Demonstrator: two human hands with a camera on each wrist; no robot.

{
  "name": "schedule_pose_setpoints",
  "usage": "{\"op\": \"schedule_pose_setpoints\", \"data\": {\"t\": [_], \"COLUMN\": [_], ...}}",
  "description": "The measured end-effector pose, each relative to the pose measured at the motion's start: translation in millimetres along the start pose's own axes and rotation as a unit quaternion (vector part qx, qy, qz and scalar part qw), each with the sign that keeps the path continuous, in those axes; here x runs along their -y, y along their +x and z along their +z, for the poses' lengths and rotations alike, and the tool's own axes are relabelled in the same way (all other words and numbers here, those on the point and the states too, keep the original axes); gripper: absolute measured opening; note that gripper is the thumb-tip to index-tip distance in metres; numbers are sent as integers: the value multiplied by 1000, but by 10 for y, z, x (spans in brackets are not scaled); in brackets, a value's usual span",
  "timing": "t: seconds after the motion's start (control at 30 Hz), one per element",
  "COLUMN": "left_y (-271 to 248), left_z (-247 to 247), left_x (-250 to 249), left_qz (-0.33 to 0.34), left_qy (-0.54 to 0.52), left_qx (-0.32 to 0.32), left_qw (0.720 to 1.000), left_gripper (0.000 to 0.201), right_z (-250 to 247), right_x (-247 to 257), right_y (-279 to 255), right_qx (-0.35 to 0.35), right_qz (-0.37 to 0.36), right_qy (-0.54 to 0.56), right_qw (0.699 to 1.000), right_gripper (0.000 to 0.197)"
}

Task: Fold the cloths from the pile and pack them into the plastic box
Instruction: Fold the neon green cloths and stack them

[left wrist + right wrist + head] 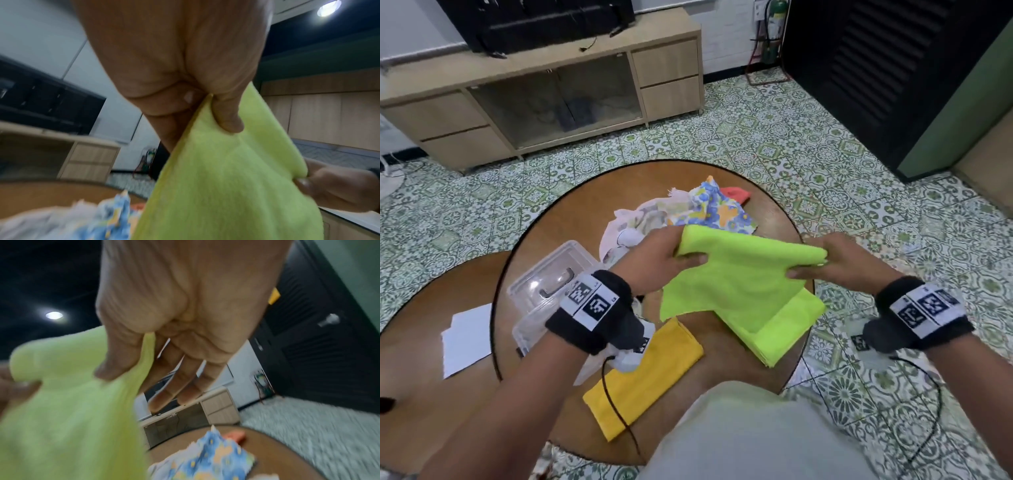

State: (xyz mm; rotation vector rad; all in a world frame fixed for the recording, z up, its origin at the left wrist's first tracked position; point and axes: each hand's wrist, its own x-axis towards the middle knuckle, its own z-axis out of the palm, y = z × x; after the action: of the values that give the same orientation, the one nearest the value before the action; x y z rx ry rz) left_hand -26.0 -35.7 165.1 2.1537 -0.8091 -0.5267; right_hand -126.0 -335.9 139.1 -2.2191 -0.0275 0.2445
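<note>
A lime-green cloth (743, 284) hangs over the round wooden table (571, 219), stretched between both hands. My left hand (671, 258) pinches its left top corner between thumb and fingers; the left wrist view shows the thumb pressed on the green cloth (236, 178). My right hand (822, 262) pinches the right top corner, its thumb on the green cloth (68, 402) and its other fingers (174, 386) straight. A folded yellow cloth (643, 373) lies near the front edge. The pile (688, 212) of floral and orange cloths sits behind. The clear plastic box (544, 287) stands at the left, partly hidden by my left wrist.
A white paper sheet (467, 337) lies on a second, lower table (424, 394) at the left. A wooden TV cabinet (551, 92) stands at the back, a dark louvred door (893, 68) at the right. Patterned tile floor surrounds the tables.
</note>
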Motion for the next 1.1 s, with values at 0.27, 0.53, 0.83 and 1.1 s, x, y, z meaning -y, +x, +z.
{"op": "schedule_pose_setpoints", "data": {"t": [0.27,0.53,0.83,1.1], "left_y": [6,322,552,920], "left_z": [604,1167,1285,1373], "left_x": [440,601,528,130], "left_qz": [-98,-219,-204,-71], "left_qy": [-160,-296,-406,-131], "left_qx": [27,37,168,172], "left_qw": [982,929,875,974], "left_gripper": [27,32,93,66], "right_z": [981,914,172,5], "right_x": [-564,-688,-607,-486], "right_y": [-576,-563,39,328], "right_qx": [-164,-294,-129,-11], "right_qz": [66,115,5,-75], "right_qy": [209,226,21,71], "right_qw": [962,922,991,995], "right_gripper": [31,20,13,23]}}
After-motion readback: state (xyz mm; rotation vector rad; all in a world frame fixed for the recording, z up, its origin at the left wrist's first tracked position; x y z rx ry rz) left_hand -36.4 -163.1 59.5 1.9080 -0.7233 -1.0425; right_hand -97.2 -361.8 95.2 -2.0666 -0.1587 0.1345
